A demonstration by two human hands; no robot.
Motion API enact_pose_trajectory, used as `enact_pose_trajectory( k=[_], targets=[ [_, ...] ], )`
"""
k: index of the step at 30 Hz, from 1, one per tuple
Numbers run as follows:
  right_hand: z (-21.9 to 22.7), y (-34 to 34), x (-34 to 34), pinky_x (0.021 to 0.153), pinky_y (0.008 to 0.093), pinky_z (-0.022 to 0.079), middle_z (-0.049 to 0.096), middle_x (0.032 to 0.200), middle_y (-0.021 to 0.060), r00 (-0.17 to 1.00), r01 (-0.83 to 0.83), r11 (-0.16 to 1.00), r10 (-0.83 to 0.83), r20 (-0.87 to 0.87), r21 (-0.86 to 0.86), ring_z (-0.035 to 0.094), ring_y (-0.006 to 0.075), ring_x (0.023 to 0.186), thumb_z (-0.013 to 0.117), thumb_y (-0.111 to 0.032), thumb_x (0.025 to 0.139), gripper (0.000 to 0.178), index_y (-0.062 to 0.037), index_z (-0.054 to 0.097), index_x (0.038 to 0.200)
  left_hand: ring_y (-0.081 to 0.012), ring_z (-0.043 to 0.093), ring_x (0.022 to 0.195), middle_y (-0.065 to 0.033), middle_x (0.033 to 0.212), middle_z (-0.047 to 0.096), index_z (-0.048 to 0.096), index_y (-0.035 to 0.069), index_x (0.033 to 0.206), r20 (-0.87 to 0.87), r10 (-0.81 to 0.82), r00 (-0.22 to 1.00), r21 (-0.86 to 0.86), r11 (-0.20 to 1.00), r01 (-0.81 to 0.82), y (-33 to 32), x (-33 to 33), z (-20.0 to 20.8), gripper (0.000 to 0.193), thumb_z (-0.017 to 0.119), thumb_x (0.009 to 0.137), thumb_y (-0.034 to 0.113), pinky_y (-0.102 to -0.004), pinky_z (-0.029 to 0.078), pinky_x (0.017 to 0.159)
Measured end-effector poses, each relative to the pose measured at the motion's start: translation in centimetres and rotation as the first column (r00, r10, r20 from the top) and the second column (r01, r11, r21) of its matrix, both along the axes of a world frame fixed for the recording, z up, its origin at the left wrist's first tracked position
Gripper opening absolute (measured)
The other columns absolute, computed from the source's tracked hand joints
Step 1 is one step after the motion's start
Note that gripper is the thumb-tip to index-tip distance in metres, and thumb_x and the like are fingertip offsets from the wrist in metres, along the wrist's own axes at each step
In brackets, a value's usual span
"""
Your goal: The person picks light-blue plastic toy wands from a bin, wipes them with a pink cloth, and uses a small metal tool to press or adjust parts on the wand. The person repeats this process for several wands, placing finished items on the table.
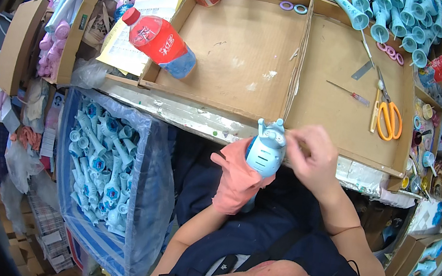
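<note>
Fingers of the left hand (pixel 240 169), wrapped in salmon-pink cloth (pixel 228 196), close round a light-blue plastic toy part with dark slots (pixel 264 156), just in front of the table's near edge; those of the bare right hand (pixel 313 156) curl beside its top, and whether they pinch anything I cannot tell. Far left, pink and pale-blue plastic pieces (pixel 60 30) sit among brown cardboard. Next, a plastic-lined blue-and-white tub (pixel 153 185), filled with light-blue plastic pieces (pixel 111 162), takes up the space beside the left arm. On the table (pixel 179 114), a red-capped, red-labelled plastic bottle (pixel 162 44) covers part of the left wall of a shallow brown cardboard tray (pixel 234 44), split by a divider. Its right compartment holds a thin screwdriver (pixel 360 99), a flat metal blade (pixel 362 70) and orange-handled scissors (pixel 388 104); the tray's front wall stands between these and the right hand. Light-blue pieces crowd the rear edge.
</note>
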State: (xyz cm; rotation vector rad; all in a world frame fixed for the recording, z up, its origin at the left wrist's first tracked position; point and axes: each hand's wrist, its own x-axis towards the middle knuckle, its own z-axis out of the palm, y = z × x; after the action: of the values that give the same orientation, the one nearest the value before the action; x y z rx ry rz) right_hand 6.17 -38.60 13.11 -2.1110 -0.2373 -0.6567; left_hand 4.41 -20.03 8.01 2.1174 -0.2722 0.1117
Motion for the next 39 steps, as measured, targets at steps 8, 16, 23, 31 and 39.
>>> enact_pose_trajectory(
  k=[8,16,23,31,39],
  targets=[
    [0.7,-0.1,-0.2,0.058,0.0309,0.054,0.068,0.083,0.0097,0.999,0.039,0.999,-0.038,-0.03,0.014,0.068,0.0217,0.068,0.078,-0.003,0.084,0.008,-0.0039,0.073,0.09,-0.0416,0.061,0.103,-0.0224,0.111,0.066,0.06,-0.003,0.125,-0.046,0.003,0.999,-0.076,0.997,-0.006,-0.6,-0.1,1.3,0.066,0.086,0.065,0.007,-0.0472,0.048,0.094],
    [0.6,-0.4,-0.5,0.058,0.0316,0.054,0.069,0.086,0.0096,0.993,0.05,0.992,-0.037,-0.115,0.114,0.068,0.0222,0.07,0.076,-0.003,0.086,0.007,-0.0027,0.073,0.092,-0.0371,0.054,0.116,-0.0211,0.126,0.053,0.049,-0.003,0.135,-0.079,-0.029,0.996,0.062,0.997,0.034,-0.3,-0.6,1.0,0.075,0.085,0.07,0.004,-0.0445,0.042,0.103],
    [1.2,-0.5,-0.4,0.063,0.0334,0.055,0.069,0.085,0.0101,0.999,-0.017,0.994,0.021,-0.034,0.109,0.069,0.0246,0.072,0.076,-0.003,0.085,0.005,-0.0029,0.072,0.09,-0.0353,0.049,0.122,-0.0199,0.133,0.045,0.042,-0.003,0.141,0.011,-0.082,0.997,0.146,0.986,0.079,-0.1,-0.9,0.2,0.091,0.089,0.064,0.001,-0.0425,0.039,0.106],
    [0.9,-0.3,-0.5,0.065,0.033,0.054,0.068,0.085,0.0097,0.993,-0.079,0.983,0.092,-0.073,0.166,0.068,0.0237,0.074,0.076,-0.005,0.086,0.006,-0.0026,0.072,0.09,-0.0347,0.049,0.121,-0.0197,0.132,0.044,0.042,-0.002,0.141,0.004,-0.062,0.998,0.107,0.992,0.061,-0.4,-1.3,-0.4,0.093,0.09,0.062,0.0,-0.0428,0.039,0.106],
    [-2.3,-1.9,-1.5,0.056,0.0311,0.051,0.066,0.085,0.0082,0.989,0.148,0.989,-0.148,0.017,0.007,0.066,0.022,0.068,0.077,-0.003,0.085,0.01,-0.0054,0.073,0.094,-0.0267,0.062,0.094,-0.0165,0.113,0.059,0.049,-0.004,0.132,-0.368,-0.76,0.536,-0.925,0.36,-0.123,3.5,1.6,-0.8,0.078,0.069,0.086,0.056,-0.0396,0.051,0.085]
  ],
)
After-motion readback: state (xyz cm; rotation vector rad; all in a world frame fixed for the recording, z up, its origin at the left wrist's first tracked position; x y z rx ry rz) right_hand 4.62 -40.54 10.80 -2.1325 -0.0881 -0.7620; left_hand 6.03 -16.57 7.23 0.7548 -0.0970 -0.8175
